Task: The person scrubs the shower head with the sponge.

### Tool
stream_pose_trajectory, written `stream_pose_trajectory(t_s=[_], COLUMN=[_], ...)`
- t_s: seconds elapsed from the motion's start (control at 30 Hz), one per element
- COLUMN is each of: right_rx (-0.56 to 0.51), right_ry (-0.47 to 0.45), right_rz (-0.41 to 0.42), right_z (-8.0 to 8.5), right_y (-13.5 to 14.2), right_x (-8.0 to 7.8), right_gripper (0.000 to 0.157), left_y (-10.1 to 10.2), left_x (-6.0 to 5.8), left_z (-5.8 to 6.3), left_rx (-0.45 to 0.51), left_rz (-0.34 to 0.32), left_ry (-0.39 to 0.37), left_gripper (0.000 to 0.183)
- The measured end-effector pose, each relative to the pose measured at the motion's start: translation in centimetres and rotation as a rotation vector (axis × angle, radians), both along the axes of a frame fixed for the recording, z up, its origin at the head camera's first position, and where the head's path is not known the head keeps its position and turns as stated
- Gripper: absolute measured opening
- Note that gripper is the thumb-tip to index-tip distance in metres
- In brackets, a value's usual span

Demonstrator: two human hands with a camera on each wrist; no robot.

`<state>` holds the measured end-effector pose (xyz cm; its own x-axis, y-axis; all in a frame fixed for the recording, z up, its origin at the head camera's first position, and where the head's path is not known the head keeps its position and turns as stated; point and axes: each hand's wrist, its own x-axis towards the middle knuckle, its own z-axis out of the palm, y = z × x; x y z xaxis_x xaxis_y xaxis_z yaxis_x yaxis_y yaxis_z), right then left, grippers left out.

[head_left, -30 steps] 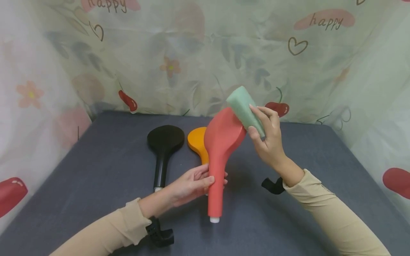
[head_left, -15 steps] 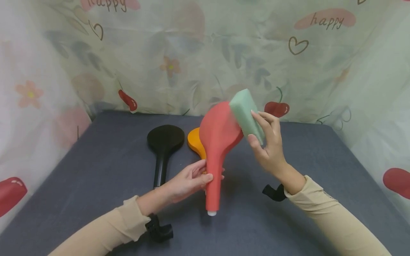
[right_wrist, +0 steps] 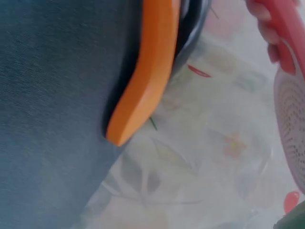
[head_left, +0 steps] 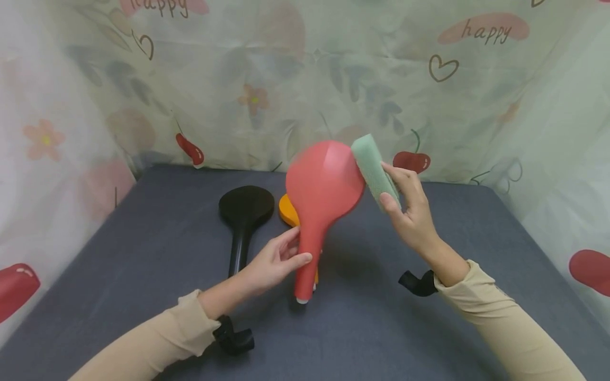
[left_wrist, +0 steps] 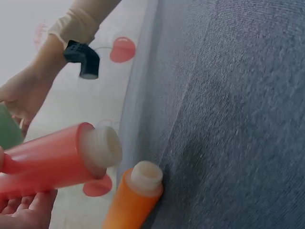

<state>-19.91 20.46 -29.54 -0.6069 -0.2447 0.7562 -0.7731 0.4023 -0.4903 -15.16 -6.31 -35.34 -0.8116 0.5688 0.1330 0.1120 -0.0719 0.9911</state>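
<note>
My left hand (head_left: 274, 264) grips the handle of a red shower head (head_left: 324, 182), raised above the table and tilted with its smooth back towards me. The right wrist view shows its perforated spray face (right_wrist: 291, 114). A pale green sponge (head_left: 373, 168) is pinched between the thumb and fingers of my right hand (head_left: 413, 214). It lies along the right rim of the red head; whether they touch is hard to tell. In the left wrist view the handle's white threaded end (left_wrist: 102, 147) points out past my fingers.
Behind the red one, an orange shower head (head_left: 287, 211) lies on the dark grey table (head_left: 143, 275), partly hidden. A black shower head (head_left: 245, 207) lies left of it. Printed cloth (head_left: 305, 79) hangs around the back and sides. Black camera mounts (head_left: 419, 283) sit at both wrists.
The red shower head has turned and shifted left and up, showing more of its back. My right hand has moved slightly right and down with the sponge, which now stands more edge-on.
</note>
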Motion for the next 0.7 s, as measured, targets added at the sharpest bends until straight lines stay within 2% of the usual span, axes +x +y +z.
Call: stream_pose_trajectory(t_s=[0.17, 0.33, 0.43, 0.57, 0.7], right_rx=[-0.003, -0.034, -0.044, -0.041, -0.03], right_ry=[-0.027, -0.028, -0.032, -0.04, -0.087], right_rz=[0.023, 0.049, 0.058, 0.057, 0.008], right_z=[0.0, 1.3, 2.1, 2.3, 1.6], right_y=[0.2, 0.2, 0.4, 0.8, 1.5], right_x=[0.0, -0.3, -0.5, -0.5, -0.3], right_gripper=[0.046, 0.043, 0.042, 0.041, 0.041], left_y=[-0.2, -0.1, -0.1, -0.3, -0.6], left_x=[-0.2, -0.3, -0.3, -0.2, -0.1], left_z=[-0.1, -0.3, -0.2, 0.0, 0.1], left_rx=[-0.021, -0.106, -0.17, -0.249, -0.303], left_rz=[0.021, 0.023, 0.051, 0.142, 0.253], left_ry=[0.044, 0.176, 0.26, 0.343, 0.416], left_gripper=[0.069, 0.067, 0.067, 0.064, 0.063])
